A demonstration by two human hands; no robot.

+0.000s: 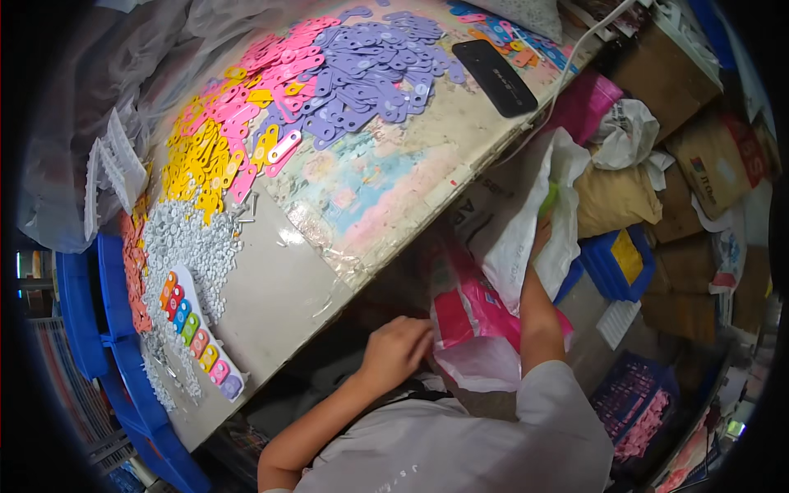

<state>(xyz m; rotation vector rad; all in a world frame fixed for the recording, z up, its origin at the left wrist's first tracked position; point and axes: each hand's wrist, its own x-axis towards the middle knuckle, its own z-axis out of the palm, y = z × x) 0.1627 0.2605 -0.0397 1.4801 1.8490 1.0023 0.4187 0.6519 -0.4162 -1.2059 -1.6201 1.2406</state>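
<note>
My left hand is closed below the table's front edge, its fingertips at the rim of a pink and white plastic bag that it grips. My right forearm stretches forward past that bag, and my right hand reaches into the mouth of a white woven sack. The sack's side hides most of its fingers, so what they hold does not show. Just beyond them, something green shows inside the sack.
The table carries piles of purple, pink and yellow plastic tabs, small grey pieces, a strip of coloured keys and a black phone. Blue bins, sacks and cartons crowd the right. A cable crosses the table's far corner.
</note>
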